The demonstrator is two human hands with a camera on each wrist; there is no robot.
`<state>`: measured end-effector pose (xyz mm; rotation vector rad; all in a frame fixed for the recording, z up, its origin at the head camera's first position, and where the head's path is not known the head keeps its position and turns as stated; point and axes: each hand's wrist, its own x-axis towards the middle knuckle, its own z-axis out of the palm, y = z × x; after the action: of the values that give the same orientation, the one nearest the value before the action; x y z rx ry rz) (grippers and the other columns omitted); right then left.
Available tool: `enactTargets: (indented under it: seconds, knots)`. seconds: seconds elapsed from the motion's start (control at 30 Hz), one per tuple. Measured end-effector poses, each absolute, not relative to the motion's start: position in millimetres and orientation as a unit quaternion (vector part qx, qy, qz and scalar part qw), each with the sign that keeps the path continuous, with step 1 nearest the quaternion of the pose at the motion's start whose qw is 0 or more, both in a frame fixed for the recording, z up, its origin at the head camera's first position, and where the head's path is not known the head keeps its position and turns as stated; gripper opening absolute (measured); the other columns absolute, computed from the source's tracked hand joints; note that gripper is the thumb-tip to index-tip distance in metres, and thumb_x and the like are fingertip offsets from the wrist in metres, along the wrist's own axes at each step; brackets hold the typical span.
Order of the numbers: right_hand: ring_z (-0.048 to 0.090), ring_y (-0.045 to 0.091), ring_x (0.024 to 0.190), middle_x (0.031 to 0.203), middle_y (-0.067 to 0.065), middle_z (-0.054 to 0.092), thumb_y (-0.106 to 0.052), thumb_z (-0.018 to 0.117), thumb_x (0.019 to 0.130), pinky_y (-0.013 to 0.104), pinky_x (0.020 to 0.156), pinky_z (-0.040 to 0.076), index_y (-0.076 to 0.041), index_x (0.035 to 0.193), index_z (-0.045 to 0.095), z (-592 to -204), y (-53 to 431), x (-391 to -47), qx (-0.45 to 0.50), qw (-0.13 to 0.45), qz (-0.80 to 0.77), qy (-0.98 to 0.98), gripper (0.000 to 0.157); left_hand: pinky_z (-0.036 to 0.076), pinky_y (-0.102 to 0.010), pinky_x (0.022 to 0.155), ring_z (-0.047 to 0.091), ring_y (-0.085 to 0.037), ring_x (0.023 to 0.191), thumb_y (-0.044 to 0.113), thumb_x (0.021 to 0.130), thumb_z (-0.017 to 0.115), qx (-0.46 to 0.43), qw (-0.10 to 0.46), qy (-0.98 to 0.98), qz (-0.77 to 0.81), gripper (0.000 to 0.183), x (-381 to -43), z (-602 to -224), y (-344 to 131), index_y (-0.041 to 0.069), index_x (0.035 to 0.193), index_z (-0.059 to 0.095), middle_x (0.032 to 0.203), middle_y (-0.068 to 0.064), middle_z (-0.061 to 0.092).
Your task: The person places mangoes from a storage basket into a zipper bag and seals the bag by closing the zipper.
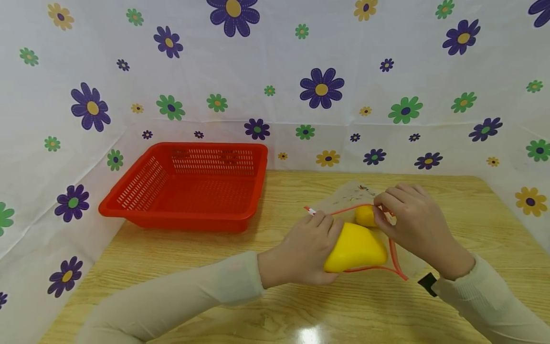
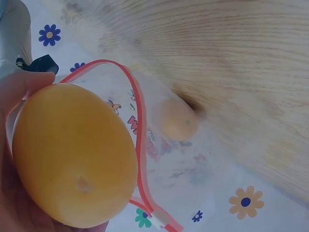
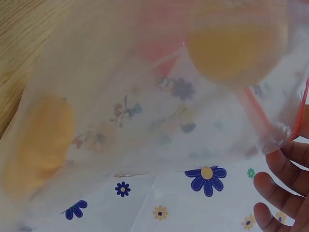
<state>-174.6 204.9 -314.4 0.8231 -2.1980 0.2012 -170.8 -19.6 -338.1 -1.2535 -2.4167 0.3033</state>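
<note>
Left hand (image 1: 298, 248) clamped round a large yellow fruit (image 1: 356, 248), palm on its left side, thumb toward the wearer. Fruit lies directly to the right of that palm in the head view, filling the grip; left hand clearly the nearer of the two. Long axis: visible part runs mainly left to right, but the left end is covered, so true tilt uncertain. Key relation, as judged: fruit against the mouth of a translucent bag (image 3: 145, 111). From the head, its outline falls largely within the loop of the red edging (image 2: 140, 121); depth past that edge cannot be told. Right hand (image 1: 414, 227) is beyond and to the right of the fruit, thumb and forefinger together on the bag's rim; its other fingers, in the right wrist view, are loosely bent below the film. A second yellow fruit (image 1: 365, 216) is inside the bag, farther from the wearer than the gripped one; contact between the two fruits not resolvable. Farther out: red basket (image 1: 189, 223) at back left on the wooden table (image 1: 275, 310), well apart from both hands; flower-printed cloth (image 1: 275, 57) behind.
</note>
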Motion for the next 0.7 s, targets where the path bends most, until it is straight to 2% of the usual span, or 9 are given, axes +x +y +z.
enactTargets:
  seconds: [0.7]
  knots:
    - [0.049,0.018,0.064,0.066,0.004,0.061,-0.003,0.076,0.064,0.031,0.058,0.037,-0.006,0.073,0.063,-313.9,205.0,-175.8,0.324,0.382,0.076,-0.862,0.016,0.047,-0.027,0.083,0.053,-0.019,0.100,0.068,0.069,0.060,-0.435,0.185,-0.872,0.126,0.087,-173.3,-347.2,-15.1,0.006,0.128,0.045,0.107,-0.003,0.058]
